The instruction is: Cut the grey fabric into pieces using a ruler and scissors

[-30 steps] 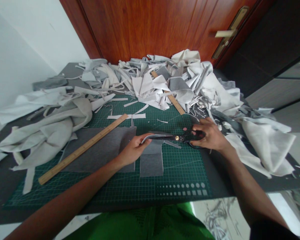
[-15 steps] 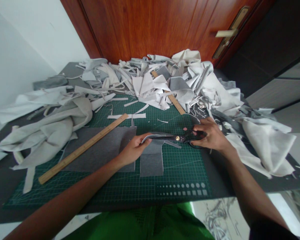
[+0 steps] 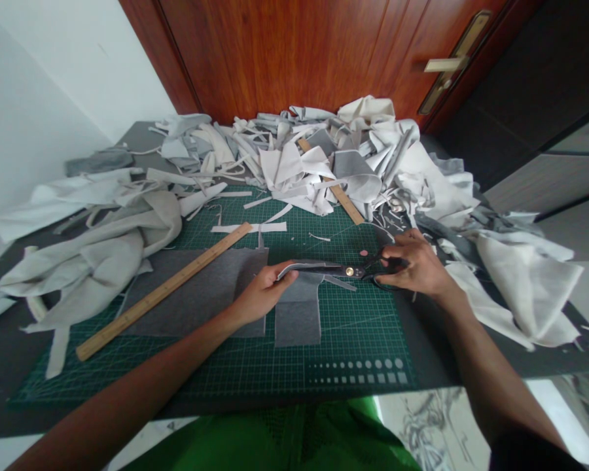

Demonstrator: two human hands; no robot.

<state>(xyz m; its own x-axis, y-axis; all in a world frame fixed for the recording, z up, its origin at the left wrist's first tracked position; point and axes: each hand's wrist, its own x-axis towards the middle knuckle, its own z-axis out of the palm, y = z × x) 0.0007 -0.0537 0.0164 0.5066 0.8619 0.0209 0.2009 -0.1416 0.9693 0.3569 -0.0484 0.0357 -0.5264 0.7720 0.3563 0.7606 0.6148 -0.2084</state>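
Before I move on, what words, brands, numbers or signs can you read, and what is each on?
No text is readable.
Cutting mat: printed circles and squares; any figures too small.
Left wooden ruler: markings too small.
Wooden ruler partly under fabric: markings too small.
Fabric shears: any lettering near the pivot too blurred.

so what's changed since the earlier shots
Very little: the right hand has edged slightly to the right, and the handles of the scissors look a touch wider apart. Nothing was newly taken hold of or let go. The left hand still pinches the grey cloth; the nearer wooden ruler and green mat stayed put.
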